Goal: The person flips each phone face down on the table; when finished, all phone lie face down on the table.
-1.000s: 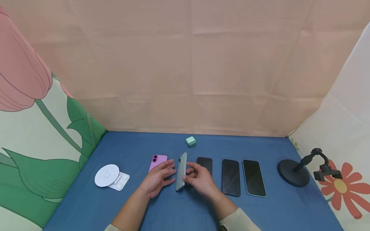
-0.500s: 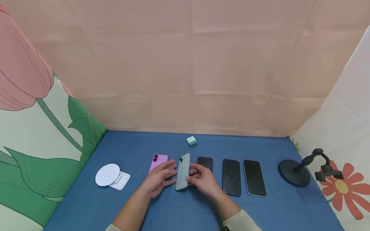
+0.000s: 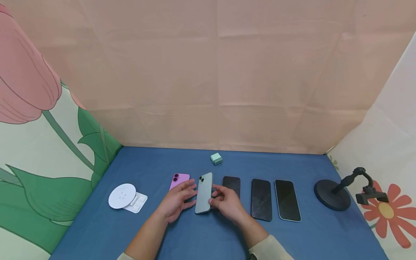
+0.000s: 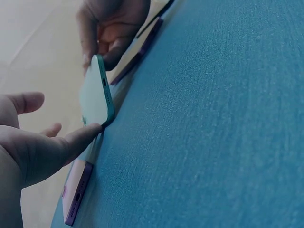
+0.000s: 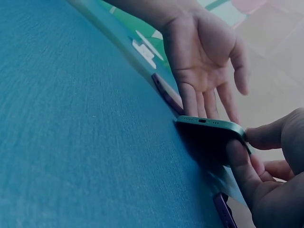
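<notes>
Here the right hand pinches the tilted green phone, the spread left hand half-hiding the pink phone.

Charger plug, phone stand, white disc.

Both hands, the left hand and the right hand, were bare, without rings or gloves. A pale cream sleeve cuff covered the right forearm near 5 o'clock; the left forearm showed mostly bare.
</notes>
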A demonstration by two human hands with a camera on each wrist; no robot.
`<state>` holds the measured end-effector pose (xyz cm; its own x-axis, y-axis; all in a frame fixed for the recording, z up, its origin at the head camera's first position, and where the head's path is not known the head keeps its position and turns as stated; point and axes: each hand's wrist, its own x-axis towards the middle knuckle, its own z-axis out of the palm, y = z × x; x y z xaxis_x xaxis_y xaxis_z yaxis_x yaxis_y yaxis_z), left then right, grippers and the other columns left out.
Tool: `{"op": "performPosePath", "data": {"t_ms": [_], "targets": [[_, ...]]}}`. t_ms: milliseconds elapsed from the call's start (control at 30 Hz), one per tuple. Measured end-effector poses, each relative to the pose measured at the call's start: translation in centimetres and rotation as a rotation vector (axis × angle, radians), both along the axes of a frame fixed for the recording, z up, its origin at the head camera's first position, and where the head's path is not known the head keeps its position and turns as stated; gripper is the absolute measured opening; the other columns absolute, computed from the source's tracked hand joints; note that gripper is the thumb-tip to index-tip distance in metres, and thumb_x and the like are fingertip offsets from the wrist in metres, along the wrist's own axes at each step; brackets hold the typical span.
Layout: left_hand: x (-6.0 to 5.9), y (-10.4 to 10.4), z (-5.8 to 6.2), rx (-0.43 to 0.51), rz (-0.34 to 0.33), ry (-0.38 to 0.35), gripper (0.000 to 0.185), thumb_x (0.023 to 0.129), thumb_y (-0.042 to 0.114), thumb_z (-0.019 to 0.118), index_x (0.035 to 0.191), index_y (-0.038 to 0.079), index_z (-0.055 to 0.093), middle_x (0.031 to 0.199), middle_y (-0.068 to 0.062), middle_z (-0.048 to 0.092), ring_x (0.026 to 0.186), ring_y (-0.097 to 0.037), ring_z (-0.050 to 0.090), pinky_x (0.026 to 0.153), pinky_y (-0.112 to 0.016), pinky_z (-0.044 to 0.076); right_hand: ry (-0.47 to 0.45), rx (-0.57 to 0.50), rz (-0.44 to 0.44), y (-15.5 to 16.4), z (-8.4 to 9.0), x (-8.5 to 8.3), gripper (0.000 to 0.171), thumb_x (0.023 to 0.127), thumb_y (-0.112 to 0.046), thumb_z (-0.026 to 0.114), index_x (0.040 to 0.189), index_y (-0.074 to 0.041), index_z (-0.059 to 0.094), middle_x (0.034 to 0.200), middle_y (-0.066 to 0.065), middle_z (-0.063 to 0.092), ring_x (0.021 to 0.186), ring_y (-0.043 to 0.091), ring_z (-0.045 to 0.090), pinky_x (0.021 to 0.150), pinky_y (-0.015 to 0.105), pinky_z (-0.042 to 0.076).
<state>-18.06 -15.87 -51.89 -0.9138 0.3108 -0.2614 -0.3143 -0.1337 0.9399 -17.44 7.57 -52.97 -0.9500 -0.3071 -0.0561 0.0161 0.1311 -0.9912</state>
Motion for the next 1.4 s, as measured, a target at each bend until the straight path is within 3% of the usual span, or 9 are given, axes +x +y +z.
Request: {"op": "performPosePath", "data": {"t_ms": [333, 567, 1033, 1400], "targets": [[-0.01, -0.31, 0.15, -0.003, 0.012, 0.002, 0.06, 0.108, 0.011, 0.049, 0.162, 0.0, 0.025, 0.167, -0.025, 0.025, 0.15, -0.043, 0.033, 0.115, -0.06, 0.038, -0.013, 0.045, -0.017, -0.34, -0.45, 0.1, 0.058, 0.093, -0.004, 0.073, 0.144, 0.013, 0.05, 0.107, 0.016, 0.063, 0.085, 0.017, 0.067, 0.071, 0.034, 0.061], [-0.02, -0.53, 0.29, -0.006, 0.022, 0.01, 0.063, 0.107, 0.011, 0.052, 0.161, -0.002, 0.024, 0.166, -0.027, 0.025, 0.151, -0.041, 0.031, 0.115, -0.059, 0.038, -0.009, 0.103, -0.018, -0.46, -0.64, -0.14, 0.057, 0.092, -0.008, 0.076, 0.142, 0.009, 0.056, 0.105, 0.012, 0.065, 0.088, 0.017, 0.068, 0.072, 0.028, 0.06], [-0.3, -0.79, 0.55, -0.027, 0.057, 0.018, 0.063, 0.105, 0.011, 0.056, 0.16, -0.002, 0.029, 0.165, -0.025, 0.03, 0.152, -0.04, 0.03, 0.118, -0.06, 0.032, 0.033, 0.188, -0.022, -0.76, -0.75, -0.2, 0.051, 0.092, -0.014, 0.076, 0.136, 0.007, 0.062, 0.109, 0.012, 0.071, 0.094, 0.02, 0.071, 0.076, 0.031, 0.059], [0.1, -0.88, 0.74, -0.081, 0.077, 0.039, 0.06, 0.104, 0.011, 0.059, 0.158, -0.003, 0.035, 0.163, -0.023, 0.035, 0.151, -0.04, 0.032, 0.118, -0.06, 0.032, 0.023, 0.182, 0.053, -0.49, -0.68, -0.24, 0.051, 0.095, -0.017, 0.074, 0.136, 0.009, 0.06, 0.118, 0.016, 0.071, 0.1, 0.022, 0.072, 0.079, 0.032, 0.06]]}}
